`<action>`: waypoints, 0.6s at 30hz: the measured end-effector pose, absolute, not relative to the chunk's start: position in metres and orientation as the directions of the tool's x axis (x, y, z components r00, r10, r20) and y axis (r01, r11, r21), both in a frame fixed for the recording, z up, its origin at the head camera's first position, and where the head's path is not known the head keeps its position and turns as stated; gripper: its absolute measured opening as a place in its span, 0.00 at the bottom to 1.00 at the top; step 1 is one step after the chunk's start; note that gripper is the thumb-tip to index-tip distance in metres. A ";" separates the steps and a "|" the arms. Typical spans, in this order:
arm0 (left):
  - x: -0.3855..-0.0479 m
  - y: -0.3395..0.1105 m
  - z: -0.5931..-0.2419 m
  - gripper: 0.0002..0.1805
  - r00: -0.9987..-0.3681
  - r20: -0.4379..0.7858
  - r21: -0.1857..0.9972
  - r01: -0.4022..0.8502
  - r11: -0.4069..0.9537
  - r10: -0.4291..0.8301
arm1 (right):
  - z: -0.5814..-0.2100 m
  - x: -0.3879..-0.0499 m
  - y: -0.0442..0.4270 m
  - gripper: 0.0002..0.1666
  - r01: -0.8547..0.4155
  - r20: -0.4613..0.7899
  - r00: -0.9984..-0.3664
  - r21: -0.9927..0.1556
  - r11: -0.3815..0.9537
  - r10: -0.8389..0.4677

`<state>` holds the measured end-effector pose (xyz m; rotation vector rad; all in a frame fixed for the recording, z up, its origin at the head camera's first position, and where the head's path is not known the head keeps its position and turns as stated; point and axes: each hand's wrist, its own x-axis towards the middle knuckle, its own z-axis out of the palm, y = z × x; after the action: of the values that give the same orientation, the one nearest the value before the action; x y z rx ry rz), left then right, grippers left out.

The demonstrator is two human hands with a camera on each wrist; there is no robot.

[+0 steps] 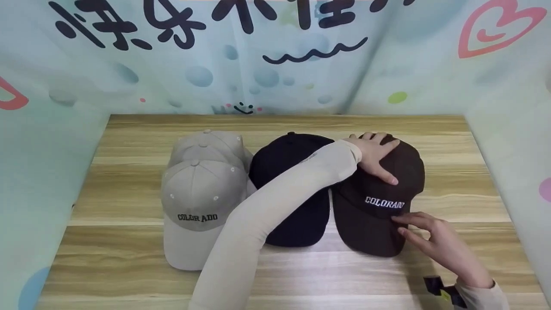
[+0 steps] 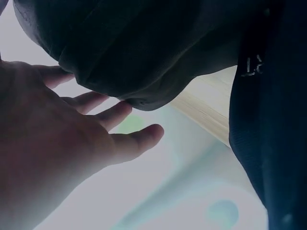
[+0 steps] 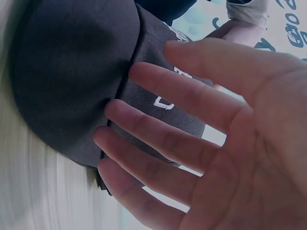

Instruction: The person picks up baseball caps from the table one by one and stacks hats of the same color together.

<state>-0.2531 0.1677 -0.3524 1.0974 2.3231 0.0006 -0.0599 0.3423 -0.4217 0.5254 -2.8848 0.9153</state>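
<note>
A dark brown baseball cap (image 1: 370, 232) with white COLORADO lettering sits at the right of the row, brim toward me. My left hand (image 1: 379, 153) rests on its crown with fingers spread, the forearm crossing over the navy cap (image 1: 297, 230). In the left wrist view, the left hand's fingers (image 2: 115, 115) lie straight along the dark cap's edge. My right hand (image 1: 443, 245) touches the brown cap's right side where brim meets crown. The right wrist view shows its fingers (image 3: 163, 139) extended over that seam, not curled round the cap.
Left of the navy cap, several light grey caps (image 1: 202, 198) overlap front to back, the front one lettered COLORADO. All stand on a wood-grain table (image 1: 107, 198). A printed curtain (image 1: 241, 86) hangs behind the table's far edge.
</note>
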 end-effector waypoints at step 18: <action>-0.272 0.111 -0.332 0.48 -0.530 -0.449 0.327 0.652 0.684 0.720 | -0.391 -0.075 0.349 0.16 -0.366 0.197 -0.930 -0.496 0.787 -0.309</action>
<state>-0.2720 0.1110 -0.3324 1.0520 2.3347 0.1598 -0.0746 0.3494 -0.3912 0.5439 -2.8698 0.8291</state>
